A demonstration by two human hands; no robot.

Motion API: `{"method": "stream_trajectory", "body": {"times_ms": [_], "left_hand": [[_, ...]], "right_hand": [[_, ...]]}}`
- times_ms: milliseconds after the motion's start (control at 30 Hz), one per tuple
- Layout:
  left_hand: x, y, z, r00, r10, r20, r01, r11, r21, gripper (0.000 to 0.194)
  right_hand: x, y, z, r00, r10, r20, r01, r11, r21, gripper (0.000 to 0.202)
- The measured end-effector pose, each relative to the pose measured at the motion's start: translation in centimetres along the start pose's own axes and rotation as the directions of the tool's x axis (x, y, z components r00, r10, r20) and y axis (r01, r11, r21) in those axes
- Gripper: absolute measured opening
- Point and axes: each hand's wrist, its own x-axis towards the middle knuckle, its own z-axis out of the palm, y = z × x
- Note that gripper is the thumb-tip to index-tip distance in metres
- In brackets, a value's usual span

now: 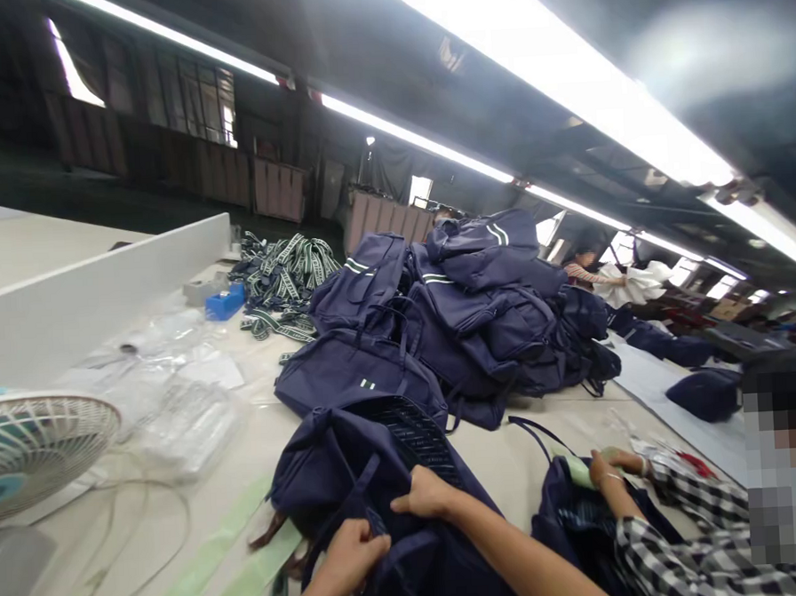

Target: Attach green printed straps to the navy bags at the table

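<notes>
A navy bag (313,458) lies open on the table in front of me, its dark patterned lining showing near the top. My left hand (353,554) pinches the bag's fabric on its near left side. A little higher and to the right, my right hand (425,495) has its fingers closed on the same bag by the opening. Just behind it rests another navy bag (355,371) with a small white-striped label. Pale green strips (252,572) lie on the table left of my left hand.
Piled navy bags (478,303) stand behind. Patterned straps (290,272), a blue box (225,302), clear plastic packaging (191,424) and a fan (42,446) occupy the left. At right, a person in checked sleeves (697,531) handles another navy bag (562,512).
</notes>
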Motion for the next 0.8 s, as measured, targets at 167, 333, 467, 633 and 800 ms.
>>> {"method": "stream_trajectory", "body": {"times_ms": [167, 333, 467, 633, 800], "left_hand": [[-1.1, 0.1, -0.3, 0.997, -0.030, 0.076, 0.033, 0.999, -0.038, 0.042], [-3.2, 0.3, -0.2, 0.997, -0.066, 0.027, 0.069, 0.992, -0.103, 0.044], [-3.8, 0.2, -0.2, 0.998, -0.056, 0.018, 0.058, 0.982, -0.180, 0.043], [-3.9, 0.2, -0.2, 0.998, -0.049, 0.050, 0.057, 0.983, -0.172, 0.042], [-4.0, 0.3, 0.3, 0.991, -0.107, -0.075, 0.096, 0.986, -0.134, 0.039]], "right_hand": [[-0.7, 0.5, -0.4, 0.989, -0.081, 0.126, 0.025, 0.917, 0.398, 0.018], [-1.8, 0.4, -1.6, 0.982, -0.025, 0.186, -0.085, 0.824, 0.560, 0.041], [-2.2, 0.0, -2.1, 0.978, -0.008, 0.208, -0.111, 0.825, 0.554, 0.040], [-2.8, -0.3, -1.8, 0.978, -0.010, 0.209, -0.104, 0.844, 0.526, 0.036], [-3.3, -0.4, -2.1, 0.975, -0.068, 0.213, -0.036, 0.891, 0.452, 0.032]]}}
